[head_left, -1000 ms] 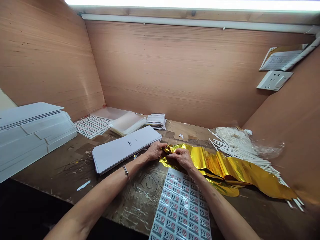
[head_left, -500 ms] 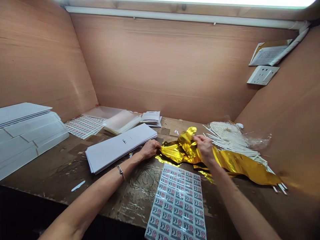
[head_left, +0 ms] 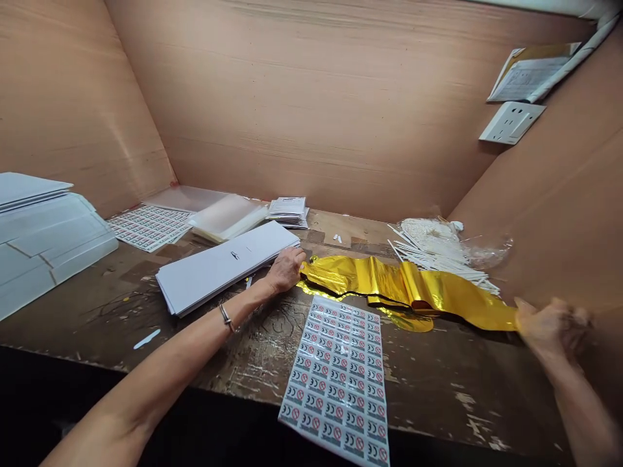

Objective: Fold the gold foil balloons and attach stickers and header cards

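Observation:
A flat gold foil balloon (head_left: 360,275) lies stretched out in folds across the brown table. My left hand (head_left: 286,269) is closed on its left end, fingertips pinching the foil beside a stack of white card (head_left: 226,266). At the far right end, my right hand (head_left: 555,331) touches or overlaps the foil; motion blurs its fingers, so I cannot tell whether they grip it. Just in front of the foil is a sheet of printed CE stickers (head_left: 335,376), its near end hanging past the table edge.
White straws (head_left: 438,259) and a clear plastic bag (head_left: 491,253) lie behind the foil. Further left are clear sleeves (head_left: 228,217), another sticker sheet (head_left: 148,226), a small paper stack (head_left: 288,211) and large white card (head_left: 53,237). A wall socket (head_left: 512,122) is at right.
My right hand has moved from the foil's middle to its far right end. The bunched, raised part of the foil now lies flatter. My left hand stays at the left end.

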`<state>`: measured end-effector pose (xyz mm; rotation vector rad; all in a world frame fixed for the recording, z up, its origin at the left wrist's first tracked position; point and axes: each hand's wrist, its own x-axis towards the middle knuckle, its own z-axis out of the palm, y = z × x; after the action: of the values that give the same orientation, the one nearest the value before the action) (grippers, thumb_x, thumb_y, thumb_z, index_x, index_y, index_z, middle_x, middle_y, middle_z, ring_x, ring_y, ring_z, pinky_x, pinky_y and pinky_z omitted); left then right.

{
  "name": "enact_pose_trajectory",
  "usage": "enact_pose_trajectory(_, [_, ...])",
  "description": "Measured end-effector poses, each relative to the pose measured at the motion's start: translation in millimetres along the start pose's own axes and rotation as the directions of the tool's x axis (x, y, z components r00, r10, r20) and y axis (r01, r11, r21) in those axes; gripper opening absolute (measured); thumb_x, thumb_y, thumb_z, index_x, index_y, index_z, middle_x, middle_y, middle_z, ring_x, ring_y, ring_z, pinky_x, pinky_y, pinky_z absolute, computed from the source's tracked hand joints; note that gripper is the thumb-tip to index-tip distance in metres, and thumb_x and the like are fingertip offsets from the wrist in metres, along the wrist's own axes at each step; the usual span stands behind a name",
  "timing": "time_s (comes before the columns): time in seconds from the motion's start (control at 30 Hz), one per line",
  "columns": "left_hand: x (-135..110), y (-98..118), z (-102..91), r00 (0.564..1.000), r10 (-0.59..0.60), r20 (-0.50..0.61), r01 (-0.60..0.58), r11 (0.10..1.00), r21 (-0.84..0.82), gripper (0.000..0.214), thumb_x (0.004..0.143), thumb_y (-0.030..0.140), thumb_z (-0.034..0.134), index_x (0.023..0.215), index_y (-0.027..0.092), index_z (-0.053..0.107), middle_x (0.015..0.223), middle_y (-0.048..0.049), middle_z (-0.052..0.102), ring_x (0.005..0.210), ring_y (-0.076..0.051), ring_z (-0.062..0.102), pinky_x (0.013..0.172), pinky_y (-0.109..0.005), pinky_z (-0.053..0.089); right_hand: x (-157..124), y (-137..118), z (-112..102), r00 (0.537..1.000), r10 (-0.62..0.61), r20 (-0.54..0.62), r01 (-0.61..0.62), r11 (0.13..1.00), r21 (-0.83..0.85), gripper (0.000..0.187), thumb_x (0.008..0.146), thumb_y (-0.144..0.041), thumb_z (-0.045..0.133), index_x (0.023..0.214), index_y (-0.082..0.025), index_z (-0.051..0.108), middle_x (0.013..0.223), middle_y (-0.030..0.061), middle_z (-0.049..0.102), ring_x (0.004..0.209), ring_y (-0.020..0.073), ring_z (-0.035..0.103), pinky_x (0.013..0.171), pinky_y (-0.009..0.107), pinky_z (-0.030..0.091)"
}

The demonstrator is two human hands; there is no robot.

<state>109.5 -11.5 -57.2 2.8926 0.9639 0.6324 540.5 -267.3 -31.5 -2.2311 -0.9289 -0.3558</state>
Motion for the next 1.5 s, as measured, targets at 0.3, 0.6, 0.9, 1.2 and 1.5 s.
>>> enact_pose_trajectory(0.3, [-40.9, 90.0, 5.9, 0.908, 0.404, 0.109, -0.380, 0.906, -0.187, 0.019, 0.082, 0.014, 0.039, 0.075, 0.016, 0.056, 0.090, -0.0059, 0.057, 0.090, -0.017, 0.047, 0.080, -0.030, 0.038, -111.9, -188.9, 68.9, 0.436, -0.757, 0.487, 0.716, 0.620, 0.323, 0.021, 0.084, -0.023, 0.043, 0.081, -0.019, 0.063, 0.078, 0.0045, 0.060, 0.069, 0.0134, 0.054, 0.061, 0.023, 0.039])
enact_pose_trajectory(0.6, [-46.9, 88.2, 16.0, 0.893, 0.422, 0.160, -0.392, 0.901, -0.186, 0.015, 0.085, 0.020, 0.041, 0.085, 0.017, 0.056, 0.088, -0.0047, 0.055, 0.087, -0.017, 0.045, 0.079, -0.030, 0.035, -114.7, -196.7, 90.0, 0.242, -0.741, 0.627, 0.801, 0.517, 0.301, 0.021, 0.080, -0.013, 0.046, 0.069, -0.015, 0.063, 0.069, 0.0032, 0.057, 0.064, 0.0112, 0.049, 0.057, 0.022, 0.031])
enact_pose_trajectory(0.9, [-46.4, 90.1, 13.5, 0.884, 0.431, 0.179, -0.402, 0.898, -0.177, 0.012, 0.083, 0.018, 0.043, 0.082, 0.016, 0.055, 0.089, -0.0043, 0.054, 0.085, -0.017, 0.044, 0.078, -0.030, 0.034, -120.4, -192.2, 93.4, 0.259, -0.776, 0.575, 0.854, 0.462, 0.239, 0.018, 0.083, -0.012, 0.043, 0.075, -0.014, 0.059, 0.074, 0.0051, 0.056, 0.069, 0.0137, 0.050, 0.062, 0.023, 0.035])
enact_pose_trajectory(1.2, [-47.7, 89.8, 15.7, 0.895, 0.412, 0.170, -0.382, 0.906, -0.185, 0.013, 0.084, 0.019, 0.042, 0.081, 0.017, 0.055, 0.086, -0.0039, 0.055, 0.086, -0.017, 0.044, 0.078, -0.030, 0.034, -122.6, -188.7, 86.1, 0.152, -0.826, 0.542, 0.899, 0.343, 0.272, 0.018, 0.083, -0.010, 0.039, 0.082, -0.014, 0.057, 0.082, 0.0066, 0.055, 0.075, 0.0149, 0.049, 0.065, 0.025, 0.040])
enact_pose_trajectory(1.5, [-46.8, 89.9, 14.1, 0.888, 0.419, 0.190, -0.377, 0.899, -0.222, 0.017, 0.081, 0.015, 0.042, 0.088, 0.018, 0.057, 0.094, -0.0066, 0.056, 0.090, -0.019, 0.045, 0.081, -0.033, 0.035, -133.3, -197.1, 90.5, -0.013, -0.829, 0.559, 0.994, 0.047, 0.094, 0.022, 0.082, -0.006, 0.030, 0.080, -0.012, 0.051, 0.073, 0.0079, 0.051, 0.064, 0.0169, 0.046, 0.053, 0.028, 0.035])
